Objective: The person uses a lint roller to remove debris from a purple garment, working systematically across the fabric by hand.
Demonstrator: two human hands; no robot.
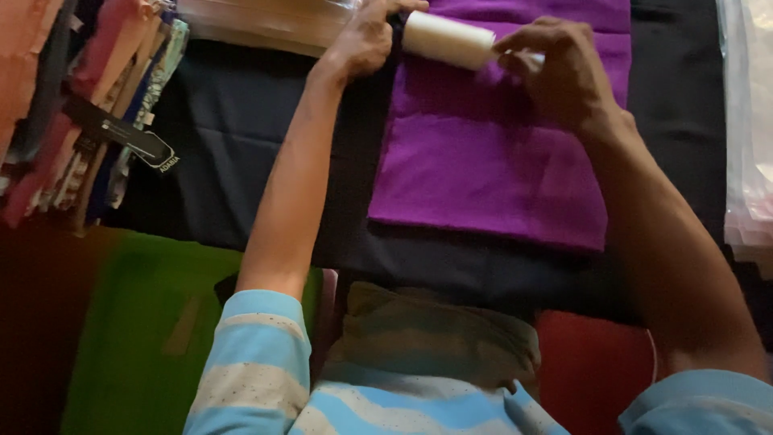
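Gripped at both ends, a white roller (448,39) is held level over the far edge of a folded purple cloth (491,161). Its left end is closed in the left hand (362,39), and its right end is pinched by the fingers of the right hand (560,68). The purple cloth is spread flat on a dark cloth (233,137) covering the work surface. A stack of coloured fabrics (88,97) with a black tag (121,133) is seen at the left, and clear plastic bags (749,121) at the right.

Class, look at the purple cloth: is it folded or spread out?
Folded: the purple cloth lies as a neat rectangle with a crease line across it, on dark fabric.
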